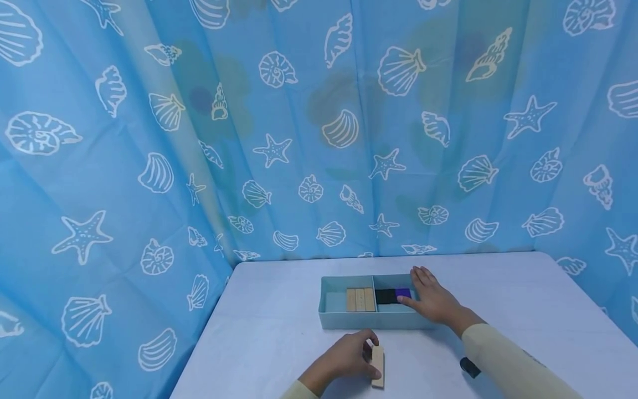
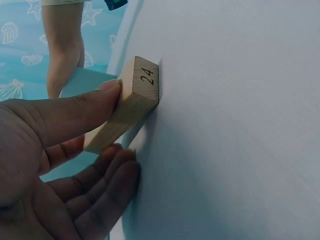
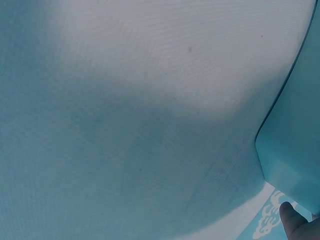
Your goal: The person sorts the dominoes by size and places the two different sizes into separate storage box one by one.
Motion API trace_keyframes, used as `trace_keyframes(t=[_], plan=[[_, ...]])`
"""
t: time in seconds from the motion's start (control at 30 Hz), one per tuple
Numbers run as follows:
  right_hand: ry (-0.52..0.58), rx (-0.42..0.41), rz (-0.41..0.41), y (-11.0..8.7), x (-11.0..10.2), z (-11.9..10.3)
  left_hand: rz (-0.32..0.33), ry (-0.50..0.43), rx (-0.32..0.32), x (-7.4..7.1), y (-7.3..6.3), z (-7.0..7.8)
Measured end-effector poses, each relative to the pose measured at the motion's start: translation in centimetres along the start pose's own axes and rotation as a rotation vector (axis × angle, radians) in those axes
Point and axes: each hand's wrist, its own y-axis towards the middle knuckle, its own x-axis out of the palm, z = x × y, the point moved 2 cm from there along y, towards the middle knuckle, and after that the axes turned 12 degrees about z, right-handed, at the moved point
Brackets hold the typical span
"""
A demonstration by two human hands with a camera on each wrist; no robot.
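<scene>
My left hand (image 1: 349, 354) pinches a pale wooden block (image 1: 377, 367) between thumb and fingers in front of the box. In the left wrist view, the end face of this wooden block (image 2: 146, 79) carries the number 24, close to the white tabletop. A light-blue two-compartment box (image 1: 349, 321) stands just beyond. My right hand (image 1: 435, 299) rests on its right end, fingers stretched toward the far corner and thumb over the inside. Several wooden blocks (image 1: 360, 300) lie in the left compartment. The right one holds black pieces (image 1: 385, 296) and a purple piece (image 1: 402, 293), partly behind the thumb.
The box's divider (image 1: 374, 293) separates the two compartments. A small black object (image 1: 469, 367) shows beside the right sleeve. The white table (image 1: 269, 327) ends against a blue curtain (image 1: 309, 166) with shell and starfish prints, behind and at both sides.
</scene>
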Motion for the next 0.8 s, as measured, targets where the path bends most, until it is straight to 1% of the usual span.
trace_keyframes(t=[0.2, 0.37, 0.47, 0.6, 0.7, 0.8], plan=[[0.005, -0.008, 0.002, 0.03, 0.06, -0.21, -0.012, -0.12, -0.044, 0.12, -0.22, 0.0], [0.003, -0.015, -0.008, 0.06, 0.05, -0.18, -0.031, -0.223, -0.059, 0.28, -0.48, -0.02], [0.003, -0.02, -0.009, 0.09, 0.02, -0.08, -0.043, -0.281, -0.045, 0.29, -0.59, -0.16], [0.009, -0.019, -0.009, 0.12, -0.09, -0.07, -0.048, -0.343, 0.009, 0.2, -0.68, -0.5], [0.015, -0.018, -0.003, 0.11, -0.23, -0.1, -0.052, -0.352, 0.042, 0.01, -0.72, -0.72], [0.012, -0.026, 0.003, 0.02, -0.32, -0.13, -0.056, -0.347, 0.05, -0.29, -0.76, -0.94]])
